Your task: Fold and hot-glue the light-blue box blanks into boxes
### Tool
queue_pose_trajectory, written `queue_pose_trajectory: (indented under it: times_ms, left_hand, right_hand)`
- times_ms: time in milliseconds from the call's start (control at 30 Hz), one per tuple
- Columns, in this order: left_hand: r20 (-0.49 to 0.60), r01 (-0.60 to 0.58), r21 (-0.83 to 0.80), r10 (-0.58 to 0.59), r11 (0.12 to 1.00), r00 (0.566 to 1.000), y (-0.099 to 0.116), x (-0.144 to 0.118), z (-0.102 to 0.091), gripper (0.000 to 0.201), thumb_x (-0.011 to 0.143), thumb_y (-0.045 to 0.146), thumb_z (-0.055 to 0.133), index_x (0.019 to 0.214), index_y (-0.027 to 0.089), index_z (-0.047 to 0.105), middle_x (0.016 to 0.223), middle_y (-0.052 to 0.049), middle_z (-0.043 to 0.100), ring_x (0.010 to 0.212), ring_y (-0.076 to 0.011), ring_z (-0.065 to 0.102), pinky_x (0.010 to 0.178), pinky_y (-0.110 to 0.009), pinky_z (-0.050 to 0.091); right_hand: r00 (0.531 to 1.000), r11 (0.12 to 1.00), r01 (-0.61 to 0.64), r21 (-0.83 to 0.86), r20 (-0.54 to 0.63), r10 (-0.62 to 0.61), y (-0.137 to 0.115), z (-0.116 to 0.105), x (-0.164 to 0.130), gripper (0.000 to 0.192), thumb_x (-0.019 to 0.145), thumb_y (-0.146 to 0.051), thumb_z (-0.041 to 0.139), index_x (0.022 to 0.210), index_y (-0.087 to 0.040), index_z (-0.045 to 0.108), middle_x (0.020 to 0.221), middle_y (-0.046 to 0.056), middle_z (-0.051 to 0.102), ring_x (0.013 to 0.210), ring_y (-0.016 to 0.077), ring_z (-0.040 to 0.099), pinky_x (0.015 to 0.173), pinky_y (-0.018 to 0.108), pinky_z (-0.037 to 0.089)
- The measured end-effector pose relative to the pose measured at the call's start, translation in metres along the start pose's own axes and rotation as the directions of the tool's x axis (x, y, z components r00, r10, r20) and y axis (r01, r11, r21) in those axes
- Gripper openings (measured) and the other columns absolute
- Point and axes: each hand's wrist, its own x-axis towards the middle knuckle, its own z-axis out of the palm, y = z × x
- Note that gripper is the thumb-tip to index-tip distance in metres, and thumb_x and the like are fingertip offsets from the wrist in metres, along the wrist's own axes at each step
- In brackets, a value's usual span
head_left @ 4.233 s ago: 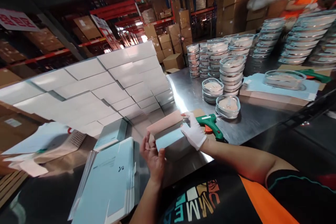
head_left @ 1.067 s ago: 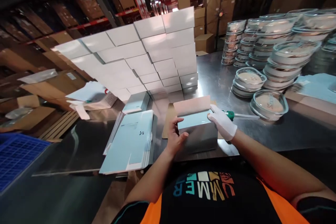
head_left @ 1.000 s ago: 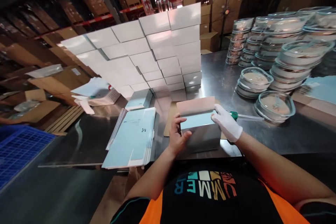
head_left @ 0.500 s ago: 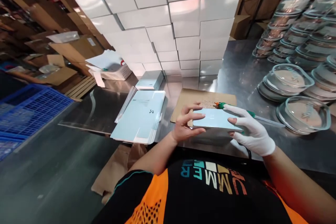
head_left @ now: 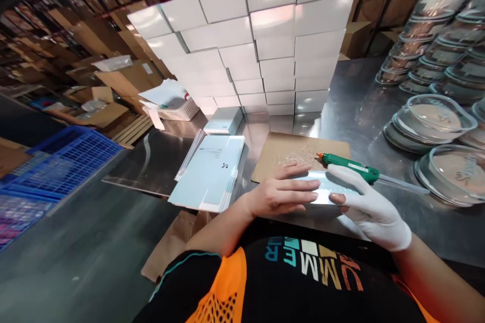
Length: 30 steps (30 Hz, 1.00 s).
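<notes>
Nearest to me, as I watched remotely through the head camera, the worker's dark printed shirt (head_left: 314,265) filled the lower edge. Just beyond it lay the hands and, between and beneath them, the thing being worked, a slim pale-blue box (head_left: 323,190) near the front edge of the metal surface (head_left: 350,106). The bare left hand (head_left: 276,195) had its fingers straight and only slightly apart, laid over the box's left part rather than curled round it. The right hand (head_left: 381,217), in a white glove with bare fingertips, stood at the right end with its fingers apart; whether they were clamped there I could not tell. I judged the step in hand to be pressing and squaring the box's upper face, and I thought the next move called for even pressure from both sides, with the gloved hand kept off the glue gun (head_left: 350,165). That tool lay just behind the box on a cardboard sheet (head_left: 265,159), its orange nozzle pointing left. Farther left were a stack of pale-blue card (head_left: 206,174) and, behind it, another closed box (head_left: 223,120); to the right, lidded glass containers (head_left: 454,174) stood in piles. Farther back, a wall of white boxes (head_left: 238,63) closed off the middle, with dim cartons (head_left: 85,30) beyond.
</notes>
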Motion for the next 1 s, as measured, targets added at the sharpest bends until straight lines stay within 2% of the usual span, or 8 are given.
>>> queue_pose_trajectory:
  times_ms: [100,200,267,333,500,700,833,1000]
  left_hand:
    - [-0.062,0.294,-0.095,-0.300,0.951,0.952,-0.001,-0.022,0.017,0.097,0.092,0.059,0.079,0.171,0.034,0.029,0.173,-0.015,0.044,0.167,-0.0374,0.028,0.135,-0.061,0.027]
    - [-0.012,0.691,-0.288,-0.724,0.663,0.690,0.003,-0.047,0.046,0.147,0.066,0.075,0.093,0.175,0.023,0.009,0.176,-0.027,0.029,0.162,-0.0477,0.033,0.131,-0.067,0.031]
    - [0.072,0.770,-0.438,-0.836,0.463,0.543,0.003,-0.055,0.059,0.142,0.069,0.075,0.091,0.174,0.020,0.013,0.168,-0.028,0.045,0.154,-0.0459,0.048,0.126,-0.064,0.041]
    - [0.050,0.736,-0.561,-0.873,0.378,0.486,-0.006,-0.051,0.057,0.124,0.077,0.073,0.086,0.171,0.018,0.025,0.156,-0.024,0.059,0.142,-0.0411,0.061,0.119,-0.058,0.050]
    - [-0.217,0.837,-0.403,-0.927,0.370,0.305,-0.086,-0.009,-0.018,0.079,0.085,0.070,0.078,0.140,0.015,0.068,0.128,-0.016,0.078,0.118,-0.0335,0.073,0.103,-0.044,0.059]
    - [-0.352,0.974,-0.078,-0.920,0.212,0.172,-0.186,0.003,-0.092,0.071,0.097,0.066,0.063,0.140,0.009,0.070,0.135,-0.022,0.075,0.134,-0.0390,0.065,0.111,-0.048,0.053]
    - [-0.331,0.968,0.216,-0.924,0.125,0.193,-0.205,-0.018,-0.082,0.065,0.098,0.056,0.066,0.151,0.018,0.063,0.168,-0.019,0.051,0.165,-0.0404,0.029,0.133,-0.057,0.025]
    - [-0.301,0.903,0.430,-0.941,0.012,0.157,-0.214,-0.043,-0.064,0.068,0.104,0.061,0.050,0.159,0.021,0.056,0.177,-0.017,0.036,0.167,-0.0427,0.021,0.134,-0.068,0.011]
  right_hand:
    - [0.966,0.970,-0.243,-0.035,-0.098,0.238,0.021,0.019,-0.021,0.088,0.096,-0.033,0.076,0.172,-0.034,0.032,0.177,0.014,0.037,0.155,0.0356,0.051,0.122,0.052,0.051]
    - [0.845,0.849,-0.528,-0.022,-0.122,0.521,0.043,0.037,-0.036,0.091,0.092,-0.054,0.075,0.168,-0.020,0.039,0.154,0.020,0.063,0.137,0.0387,0.067,0.113,0.051,0.058]
    - [0.784,0.790,-0.613,-0.016,-0.143,0.605,0.051,0.046,-0.041,0.077,0.098,-0.058,0.066,0.161,-0.020,0.048,0.147,0.019,0.069,0.134,0.0381,0.069,0.112,0.051,0.059]
    - [0.783,0.792,-0.611,-0.008,-0.155,0.603,0.054,0.054,-0.043,0.071,0.104,-0.056,0.056,0.164,-0.020,0.044,0.155,0.019,0.064,0.142,0.0369,0.064,0.116,0.052,0.057]
    - [0.906,0.901,-0.381,-0.209,0.112,0.409,0.051,0.077,-0.043,0.062,0.101,-0.043,0.059,0.157,-0.016,0.054,0.162,0.024,0.057,0.151,0.0400,0.055,0.123,0.062,0.048]
    - [0.905,0.877,-0.172,-0.448,0.280,0.320,0.058,0.082,-0.042,0.045,0.099,-0.033,0.059,0.137,-0.013,0.072,0.159,0.024,0.060,0.150,0.0438,0.056,0.120,0.068,0.049]
    - [0.912,0.867,-0.139,-0.478,0.279,0.300,0.059,0.078,-0.041,0.042,0.100,-0.031,0.056,0.134,-0.014,0.074,0.157,0.023,0.062,0.148,0.0422,0.058,0.118,0.066,0.053]
    - [0.880,0.823,-0.132,-0.552,0.317,0.354,0.046,0.078,-0.030,0.045,0.094,-0.025,0.058,0.134,-0.013,0.073,0.157,0.025,0.061,0.147,0.0445,0.057,0.118,0.073,0.047]
